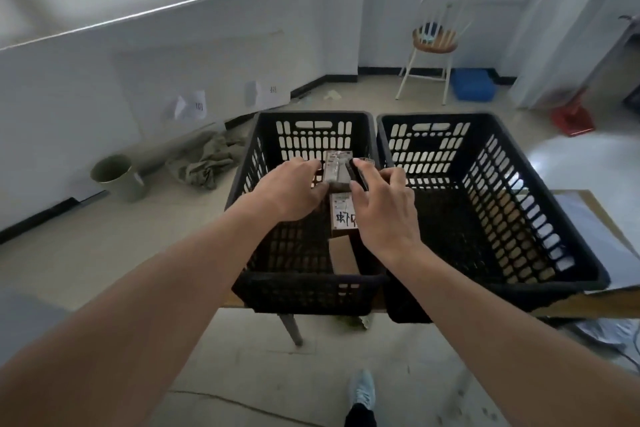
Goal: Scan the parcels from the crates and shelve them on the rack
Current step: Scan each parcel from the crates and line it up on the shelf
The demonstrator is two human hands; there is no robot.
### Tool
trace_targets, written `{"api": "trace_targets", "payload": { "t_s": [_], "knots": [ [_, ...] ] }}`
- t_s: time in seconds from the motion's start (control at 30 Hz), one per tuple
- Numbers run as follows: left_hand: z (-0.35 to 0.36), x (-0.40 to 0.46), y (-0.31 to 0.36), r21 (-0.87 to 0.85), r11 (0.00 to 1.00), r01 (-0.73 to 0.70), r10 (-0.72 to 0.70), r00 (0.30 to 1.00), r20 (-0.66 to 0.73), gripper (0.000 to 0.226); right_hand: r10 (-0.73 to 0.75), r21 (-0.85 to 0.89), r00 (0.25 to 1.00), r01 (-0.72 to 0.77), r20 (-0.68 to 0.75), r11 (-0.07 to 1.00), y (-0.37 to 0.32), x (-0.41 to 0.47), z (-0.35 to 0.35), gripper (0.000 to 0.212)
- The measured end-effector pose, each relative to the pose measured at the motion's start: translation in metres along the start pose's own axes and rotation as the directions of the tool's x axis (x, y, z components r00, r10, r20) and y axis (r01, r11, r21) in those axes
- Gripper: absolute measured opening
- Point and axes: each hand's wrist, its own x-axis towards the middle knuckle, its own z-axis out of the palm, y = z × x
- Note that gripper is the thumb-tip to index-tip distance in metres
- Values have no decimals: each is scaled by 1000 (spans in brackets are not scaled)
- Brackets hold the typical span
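A: Pale floor and white walls surround the worktop (588,305), which carries two black crates side by side, both hanging over its near edge.

B: Where are the parcels?

A: In the left crate (301,291). The left hand (294,189) holds the upper parcel (337,168) at its side; a labelled parcel (341,215) lies under it. The right hand (384,208) has its grip closed on a dark scanner (358,173).

B: Any risk?

A: I think the parcel can slip or hit the crate wall when lifted. The right crate (554,239) looks empty. Above the crates is free room.
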Motion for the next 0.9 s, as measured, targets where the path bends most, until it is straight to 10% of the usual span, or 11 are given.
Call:
{"api": "trace_targets", "payload": {
  "t_s": [0.9],
  "knots": [
    [109, 276, -40, -81, 984, 157, -129, 952, 276, 79, -26, -160, 1000, 26, 7, 987, 67, 246, 59, 49]
  ]
}}
